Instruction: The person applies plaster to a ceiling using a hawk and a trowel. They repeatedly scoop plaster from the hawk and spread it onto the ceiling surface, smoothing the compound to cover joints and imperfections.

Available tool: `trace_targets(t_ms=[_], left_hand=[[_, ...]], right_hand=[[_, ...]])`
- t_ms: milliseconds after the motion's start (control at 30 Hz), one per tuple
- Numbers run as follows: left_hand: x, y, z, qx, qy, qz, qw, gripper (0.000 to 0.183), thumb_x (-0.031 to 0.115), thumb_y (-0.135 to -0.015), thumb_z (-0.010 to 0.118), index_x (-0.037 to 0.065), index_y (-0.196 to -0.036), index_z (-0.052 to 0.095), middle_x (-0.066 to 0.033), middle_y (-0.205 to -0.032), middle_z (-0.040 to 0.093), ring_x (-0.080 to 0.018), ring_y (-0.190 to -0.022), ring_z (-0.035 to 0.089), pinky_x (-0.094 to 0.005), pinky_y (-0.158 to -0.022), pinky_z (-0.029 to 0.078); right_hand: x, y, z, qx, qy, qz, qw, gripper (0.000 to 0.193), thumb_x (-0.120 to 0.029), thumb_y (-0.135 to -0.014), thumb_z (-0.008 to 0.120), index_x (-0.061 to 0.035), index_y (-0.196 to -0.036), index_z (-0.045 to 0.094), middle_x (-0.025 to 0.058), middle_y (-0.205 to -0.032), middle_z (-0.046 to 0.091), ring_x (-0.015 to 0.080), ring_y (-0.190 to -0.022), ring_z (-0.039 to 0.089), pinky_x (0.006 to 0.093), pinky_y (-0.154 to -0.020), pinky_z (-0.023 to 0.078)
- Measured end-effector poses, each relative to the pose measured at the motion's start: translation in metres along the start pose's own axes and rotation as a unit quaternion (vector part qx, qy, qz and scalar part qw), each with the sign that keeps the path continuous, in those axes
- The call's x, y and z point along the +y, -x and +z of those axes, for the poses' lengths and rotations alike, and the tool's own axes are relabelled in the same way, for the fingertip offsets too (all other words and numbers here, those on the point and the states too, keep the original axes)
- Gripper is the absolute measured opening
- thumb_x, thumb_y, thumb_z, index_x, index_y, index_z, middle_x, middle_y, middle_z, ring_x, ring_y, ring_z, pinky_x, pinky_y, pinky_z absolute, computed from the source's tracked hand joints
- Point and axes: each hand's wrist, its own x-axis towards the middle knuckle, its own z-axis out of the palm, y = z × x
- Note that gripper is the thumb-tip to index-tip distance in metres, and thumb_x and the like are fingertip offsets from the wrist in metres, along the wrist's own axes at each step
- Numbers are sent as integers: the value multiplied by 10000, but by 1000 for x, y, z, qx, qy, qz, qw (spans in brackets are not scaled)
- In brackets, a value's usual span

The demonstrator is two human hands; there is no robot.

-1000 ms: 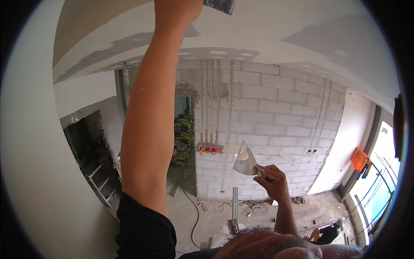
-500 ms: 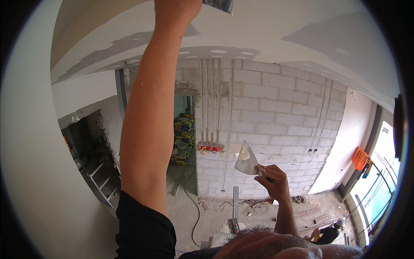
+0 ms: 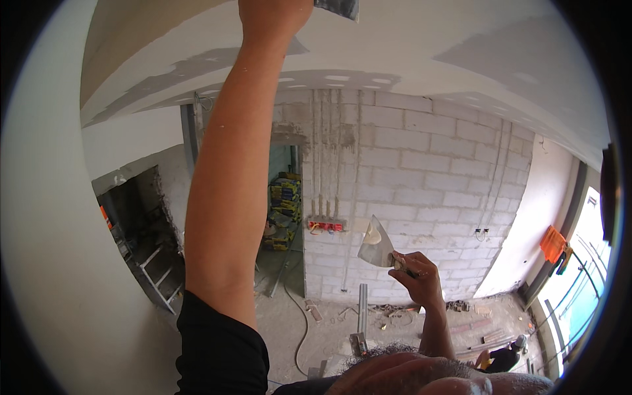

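My left hand (image 3: 273,13) is stretched straight up to the ceiling (image 3: 461,46), fingers wrapped round the handle of a filling knife (image 3: 337,6) whose grey blade lies against the white board at the very top of the view; most of the hand and the handle are cut off by the rim, so I cannot tell how tight the hold is. My right hand (image 3: 415,280) is down at chest height, closed on the handle of a second, wider knife (image 3: 377,245), its metal blade tilted up to the left with a small dab of pale filler near the tip.

I judge that I am smoothing filler over a ceiling joint: grey dried strips (image 3: 191,66) run along the board to the left of my arm, and another patch (image 3: 487,56) shows to the right. The next move calls for a flat, steady pull of the upper blade along the seam, with the lower knife close by for more filler.

In the far doorway stands a stack of sacks (image 3: 283,210), yellow and blue, piled against the block wall (image 3: 428,171). Just right of them, low on that wall, is a small red fitting (image 3: 326,226). Far right, by the window, something orange (image 3: 553,243) hangs. Loose rubble and a metal rail (image 3: 362,309) lie on the floor below.
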Motion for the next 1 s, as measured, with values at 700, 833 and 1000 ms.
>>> trace_targets(t_ms=[700, 833, 1000], left_hand=[[-5, 3, -4, 40, -52, 21, 998, 249, 80, -864, 717, -51, -1073, 687, -239, -947, 731, -393, -935, 714, -416, -841, 539], [-6, 2, -8, 35, -54, -3, 998, 242, 77, -871, 711, -59, -1069, 685, -217, -924, 733, -369, -899, 717, -407, -823, 536], [-8, -3, -20, 36, 1, -19, 999, 218, 51, -885, 676, -65, -1069, 683, -173, -885, 732, -297, -843, 711, -379, -794, 527]], right_hand=[[7, -1, 3, 7, 13, -26, 1000, 409, -89, -812, 846, -50, -1206, 742, 76, -986, 693, 145, -839, 650, 284, -744, 520], [8, -2, 4, 6, 7, -25, 1000, 407, -86, -812, 846, -46, -1204, 742, 73, -982, 691, 142, -838, 648, 280, -746, 518], [6, -2, 4, -1, 10, -14, 1000, 410, -84, -811, 847, -51, -1207, 743, 70, -973, 689, 134, -830, 642, 278, -747, 517]])
